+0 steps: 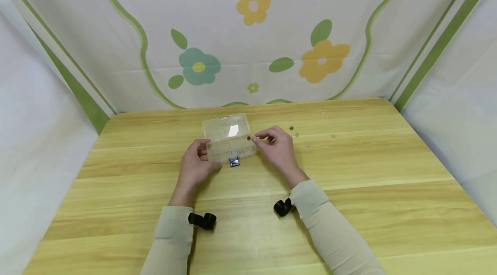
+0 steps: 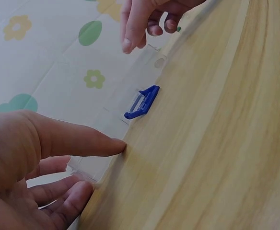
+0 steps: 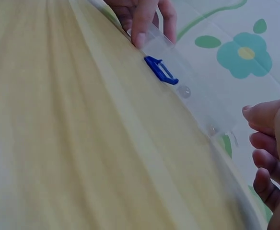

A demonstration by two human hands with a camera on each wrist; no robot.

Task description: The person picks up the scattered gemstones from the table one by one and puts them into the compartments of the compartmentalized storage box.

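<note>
A clear plastic compartment box (image 1: 219, 152) rests on the table with its lid (image 1: 227, 127) tipped back and its blue latch (image 1: 234, 162) hanging at the front. My left hand (image 1: 196, 165) grips the box's left end, one digit along the front and other fingers at the end wall. Over the right end is my right hand (image 1: 277, 147), thumb and index finger brought together. Right at those fingertips shows a small round dark red piece (image 1: 249, 138); the wrist views hide it. Inside the box near the front wall is a small clear round piece (image 3: 184, 91).
Several small loose pieces lie on the wooden table (image 1: 248, 240) right of the box, among them a dark green piece (image 1: 291, 128) and a pale piece (image 1: 307, 144). A flowered cloth (image 1: 233, 37) hangs along the table's back edge, with white cloth at both sides.
</note>
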